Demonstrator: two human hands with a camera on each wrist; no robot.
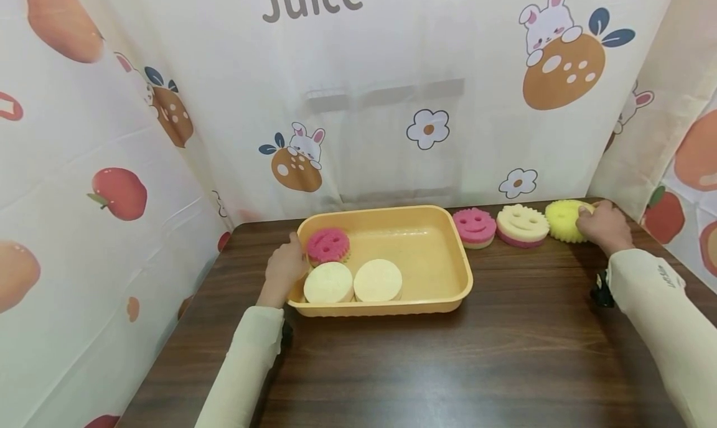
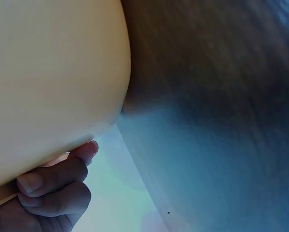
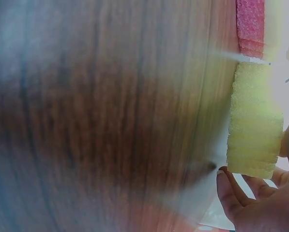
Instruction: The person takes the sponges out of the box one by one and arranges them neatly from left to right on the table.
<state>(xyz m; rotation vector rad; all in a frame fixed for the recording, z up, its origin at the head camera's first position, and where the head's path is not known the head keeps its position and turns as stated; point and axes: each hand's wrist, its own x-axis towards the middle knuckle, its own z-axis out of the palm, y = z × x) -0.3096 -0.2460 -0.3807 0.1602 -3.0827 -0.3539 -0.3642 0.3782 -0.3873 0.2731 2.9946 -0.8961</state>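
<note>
My left hand (image 1: 286, 266) grips the left rim of a pale orange plastic tray (image 1: 428, 266); in the left wrist view its fingers (image 2: 57, 181) curl against the tray wall (image 2: 52, 82). Inside the tray lie a pink smiley scrub sponge (image 1: 328, 246) and two cream round sponges (image 1: 328, 283), (image 1: 378, 281). At the far right, my right hand (image 1: 607, 227) holds a yellow scrub sponge (image 1: 564, 221) by its right side. The right wrist view shows this yellow sponge (image 3: 255, 121) edge-on, with fingers (image 3: 229, 193) at its lower end.
Between the tray and the yellow sponge, a pink smiley sponge (image 1: 473, 227) and a cream smiley sponge (image 1: 523, 225) with a pink underside lie along the back edge. The dark wooden table (image 1: 426, 366) meets printed curtains (image 1: 381, 148) at the back and sides.
</note>
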